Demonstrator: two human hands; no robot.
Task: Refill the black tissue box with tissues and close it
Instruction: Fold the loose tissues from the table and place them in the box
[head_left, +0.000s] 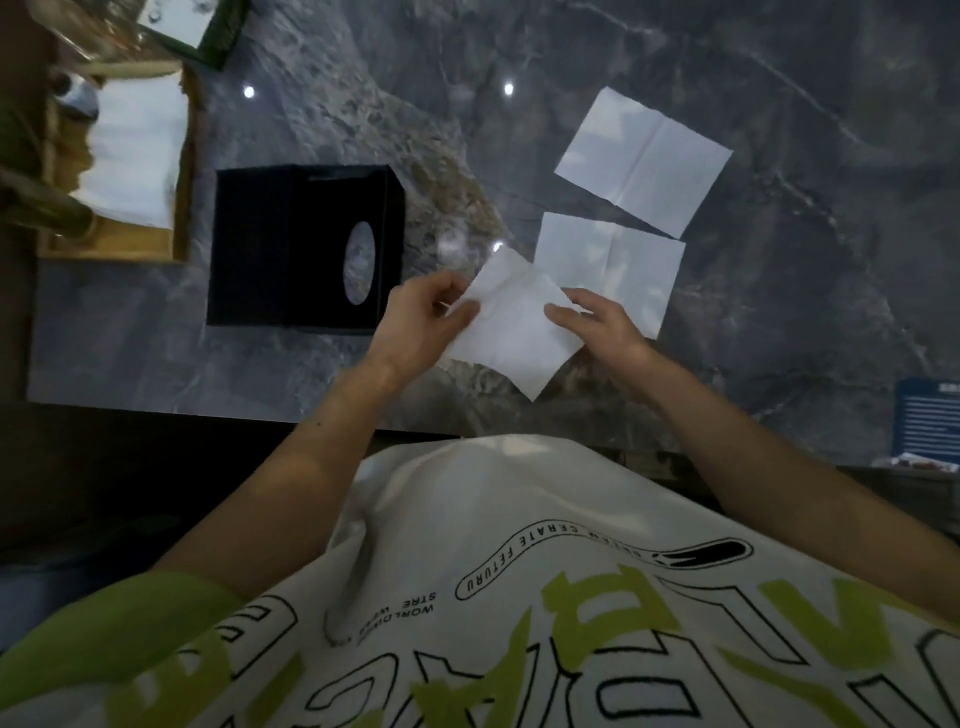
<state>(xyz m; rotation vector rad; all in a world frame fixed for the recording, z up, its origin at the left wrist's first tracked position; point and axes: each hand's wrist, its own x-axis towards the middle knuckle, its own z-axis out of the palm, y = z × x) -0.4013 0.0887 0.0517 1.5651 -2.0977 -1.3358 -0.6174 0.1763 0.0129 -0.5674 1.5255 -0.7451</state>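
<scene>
Held above the counter (779, 312) near its front edge: one white tissue (511, 327), pinched from both sides. Left hand (421, 319) closed on the tissue's left corner, fingers (457, 309) curled over it. Right hand (605, 325) gripped the right corner, thumb on top. Black tissue box (291, 249) lay on its side just left of the left hand, oval opening toward the hands, apart from both. Two more tissues unfolded flat on the counter beyond the right hand: nearer sheet (613, 270), farther sheet (644, 161). Wooden tray (179, 208) with a white tissue stack (135, 156) at the far-left corner.
</scene>
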